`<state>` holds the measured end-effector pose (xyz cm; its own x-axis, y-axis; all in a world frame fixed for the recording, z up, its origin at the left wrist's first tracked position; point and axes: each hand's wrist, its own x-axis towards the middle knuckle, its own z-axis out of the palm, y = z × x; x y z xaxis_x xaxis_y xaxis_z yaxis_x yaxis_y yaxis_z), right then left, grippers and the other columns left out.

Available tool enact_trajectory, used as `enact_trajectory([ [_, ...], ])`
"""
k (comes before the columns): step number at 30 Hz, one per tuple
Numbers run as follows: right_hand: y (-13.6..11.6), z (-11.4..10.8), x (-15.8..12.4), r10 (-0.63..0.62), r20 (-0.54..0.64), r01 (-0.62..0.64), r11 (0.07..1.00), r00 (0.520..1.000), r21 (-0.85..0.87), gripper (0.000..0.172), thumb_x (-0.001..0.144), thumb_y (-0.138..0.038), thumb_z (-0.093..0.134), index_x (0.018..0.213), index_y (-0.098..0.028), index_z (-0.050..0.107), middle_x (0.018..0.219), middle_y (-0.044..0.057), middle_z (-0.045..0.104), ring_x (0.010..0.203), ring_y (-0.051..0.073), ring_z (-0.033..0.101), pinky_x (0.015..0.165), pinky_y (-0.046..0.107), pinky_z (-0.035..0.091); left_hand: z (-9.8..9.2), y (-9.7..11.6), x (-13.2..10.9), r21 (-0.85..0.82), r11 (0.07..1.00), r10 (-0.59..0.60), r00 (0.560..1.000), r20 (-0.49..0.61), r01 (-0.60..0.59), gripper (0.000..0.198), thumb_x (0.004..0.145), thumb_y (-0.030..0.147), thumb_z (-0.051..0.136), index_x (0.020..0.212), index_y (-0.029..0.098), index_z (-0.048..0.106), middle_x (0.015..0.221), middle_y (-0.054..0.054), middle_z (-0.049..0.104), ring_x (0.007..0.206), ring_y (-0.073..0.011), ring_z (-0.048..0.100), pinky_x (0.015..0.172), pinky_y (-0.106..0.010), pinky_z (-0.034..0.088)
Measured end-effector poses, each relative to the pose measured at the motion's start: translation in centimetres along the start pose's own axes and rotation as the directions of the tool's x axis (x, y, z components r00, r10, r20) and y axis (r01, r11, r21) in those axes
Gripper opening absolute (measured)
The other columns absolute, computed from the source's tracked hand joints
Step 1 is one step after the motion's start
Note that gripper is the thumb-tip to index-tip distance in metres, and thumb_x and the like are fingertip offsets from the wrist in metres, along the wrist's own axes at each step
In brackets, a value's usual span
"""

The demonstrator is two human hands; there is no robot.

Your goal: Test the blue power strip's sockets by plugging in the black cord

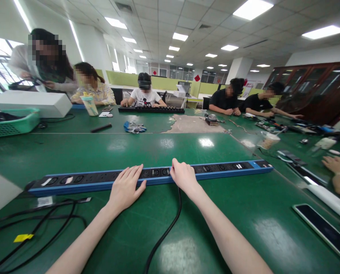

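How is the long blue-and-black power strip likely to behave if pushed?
The power strip is probably stiff, since its long body lies nearly straight. Its flat-sided shape makes rolling unlikely. It might slide fairly easily on the table, whose glossy surface shows bright reflections.

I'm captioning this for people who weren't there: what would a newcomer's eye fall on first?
Probably the long blue-and-black power strip lying across the green table. The left hand lies flat on it, and the right hand is curled beside the middle sockets, a black cable trailing below it. Farther back, a pale patch breaks the green surface.
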<state>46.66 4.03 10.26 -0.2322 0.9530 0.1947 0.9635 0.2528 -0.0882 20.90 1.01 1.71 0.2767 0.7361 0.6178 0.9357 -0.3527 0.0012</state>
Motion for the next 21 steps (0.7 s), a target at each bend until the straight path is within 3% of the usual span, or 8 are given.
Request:
enact_trajectory([
  [7, 1.1, -0.4, 1.6, -0.047, 0.073, 0.042, 0.997, 0.996, 0.067, 0.015, 0.098, -0.031, 0.052, 0.106, -0.023, 0.062, 0.098, 0.009, 0.073, 0.093, 0.025, 0.07, 0.076, 0.031, 0.044, 0.0, 0.0, 0.0, -0.003, 1.0, -0.017, 1.0, 0.018, 0.017, 0.064, 0.098, 0.046, 0.048, 0.157, 0.022, 0.042, 0.145, -0.012, 0.06, 0.133, -0.0315, 0.057, 0.12, -0.052, 0.036],
  [12, 1.1, 0.2, 1.0, -0.029, 0.019, 0.028, 0.996, 0.999, 0.08, 0.02, 0.101, -0.033, 0.047, 0.112, -0.023, 0.06, 0.095, 0.009, 0.072, 0.09, 0.025, 0.07, 0.077, 0.032, 0.044, 0.0, 0.0, 0.0, 0.001, 1.0, -0.019, 0.999, 0.032, 0.019, 0.066, 0.098, 0.047, 0.049, 0.157, 0.021, 0.042, 0.146, -0.013, 0.058, 0.133, -0.0321, 0.056, 0.121, -0.052, 0.035],
  [17, 0.9, 0.0, 1.3, -0.036, 0.068, 0.031, 0.997, 0.997, 0.069, 0.016, 0.098, -0.031, 0.05, 0.108, -0.023, 0.062, 0.098, 0.01, 0.073, 0.094, 0.026, 0.07, 0.078, 0.032, 0.044, 0.1, 0.0, -0.1, -0.005, 1.0, -0.016, 1.0, 0.019, 0.016, 0.065, 0.098, 0.047, 0.048, 0.157, 0.021, 0.042, 0.145, -0.013, 0.059, 0.133, -0.0318, 0.056, 0.12, -0.051, 0.036],
  [21, 0.4, 0.0, 0.7, 0.003, 0.036, -0.005, 0.999, 0.999, 0.048, 0.021, 0.102, -0.032, 0.046, 0.115, -0.022, 0.059, 0.099, 0.011, 0.073, 0.095, 0.027, 0.07, 0.081, 0.034, 0.045, 0.1, 0.0, -0.1, 0.0, 1.0, -0.008, 1.0, 0.012, 0.008, 0.065, 0.098, 0.048, 0.048, 0.158, 0.021, 0.041, 0.146, -0.013, 0.059, 0.133, -0.0318, 0.056, 0.121, -0.052, 0.035],
])
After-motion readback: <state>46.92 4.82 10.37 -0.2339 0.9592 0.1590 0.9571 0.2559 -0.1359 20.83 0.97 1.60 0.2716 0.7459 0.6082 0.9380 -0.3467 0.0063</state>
